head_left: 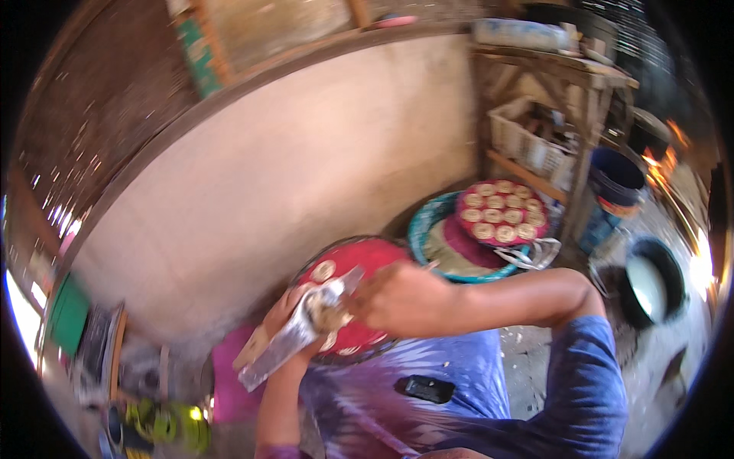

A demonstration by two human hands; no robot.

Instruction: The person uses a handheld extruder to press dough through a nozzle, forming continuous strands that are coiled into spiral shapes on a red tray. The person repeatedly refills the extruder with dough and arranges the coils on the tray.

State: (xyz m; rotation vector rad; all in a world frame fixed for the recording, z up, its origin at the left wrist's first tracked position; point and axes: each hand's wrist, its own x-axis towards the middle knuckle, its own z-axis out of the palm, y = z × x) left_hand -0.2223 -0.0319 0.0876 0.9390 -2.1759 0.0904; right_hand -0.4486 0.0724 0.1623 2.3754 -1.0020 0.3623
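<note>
A long shiny metal tool (277,353) slants over the red round tray (372,260), a pale clump of dough (327,315) at its middle. My left hand (284,310) is wrapped round the tool from behind and below, beside a light wooden piece (251,348). Close against the dough is my right hand (401,297), its fingers curled in and blurred; what they hold is hidden. Several pale dough rounds lie on the tray, among them one round (323,270) near its far left edge. My hands and the tool cover much of the tray.
Beyond my right arm, a turquoise basin (419,229) holds pale matter and a red tray of dough rounds (502,213). A wooden shelf (566,69), a dark bucket (615,180), a basin of whitish liquid (650,287) and a fire (669,157) stand right. A phone (429,389) rests on my lap.
</note>
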